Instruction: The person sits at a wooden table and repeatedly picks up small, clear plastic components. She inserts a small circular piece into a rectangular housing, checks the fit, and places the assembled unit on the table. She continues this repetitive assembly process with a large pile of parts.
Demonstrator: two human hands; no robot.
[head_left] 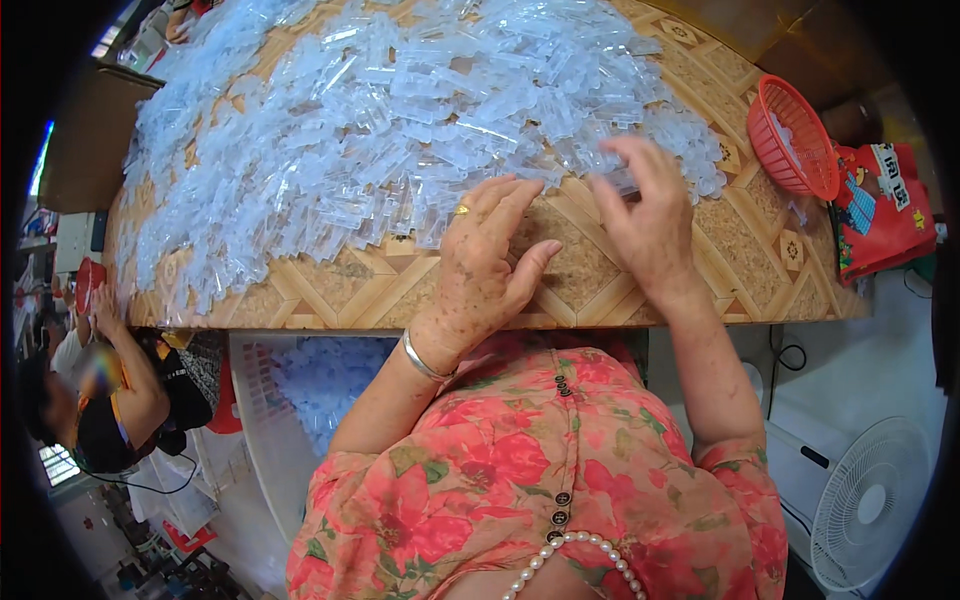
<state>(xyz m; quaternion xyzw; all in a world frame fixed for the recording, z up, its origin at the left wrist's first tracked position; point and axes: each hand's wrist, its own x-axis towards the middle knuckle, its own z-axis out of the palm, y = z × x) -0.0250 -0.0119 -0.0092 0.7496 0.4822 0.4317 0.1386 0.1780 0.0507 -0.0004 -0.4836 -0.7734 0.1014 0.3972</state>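
A wide heap of clear, pale-blue plastic pieces (400, 120) spreads over the patterned table (570, 250). At the heap's near edge is my left hand (485, 250), palm turned inward, its fingers stretched out and the thumb held apart. Its fingertips reach the nearest pieces, and I see nothing gripped in it. My right hand (650, 210) is a little to the right, above the heap's edge, with curved fingers and the thumb spread away. Its fingertips are slightly blurred. A clear piece shows between its thumb and forefinger, seemingly lying on the table behind.
A red plastic basket (790, 140) with some clear pieces stands at the table's right, beside a red printed bag (885, 210). Below the table is a white crate (265, 400) of bluish pieces. A white fan (870, 505) stands lower right. Another person's arm (135, 360) reaches in at left.
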